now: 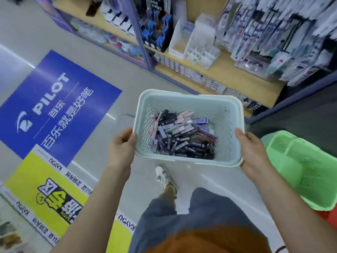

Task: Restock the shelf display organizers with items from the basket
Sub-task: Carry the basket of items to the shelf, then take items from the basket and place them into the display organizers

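A person looks down at a pale blue perforated basket carried at waist height over a shop floor. The left hand grips the near left corner of its rim and the right hand grips the near right corner. On each, the thumb lies over the rim and the fingers are clamped on the basket's outside wall (mostly hidden behind it). The basket's long side runs across the body, from one hand to the other. Inside, heaped toward the near right, lie many small slim boxes in black, purple and pink, pointing every which way. The white display organizers, with open compartments, stand on a wooden shelf beyond the basket's far rim, ahead and somewhat to the right, well apart from both hands. The right hand is probably the nearer one for reaching them, though it would first have to let go of the basket. A green basket sits low at the right.
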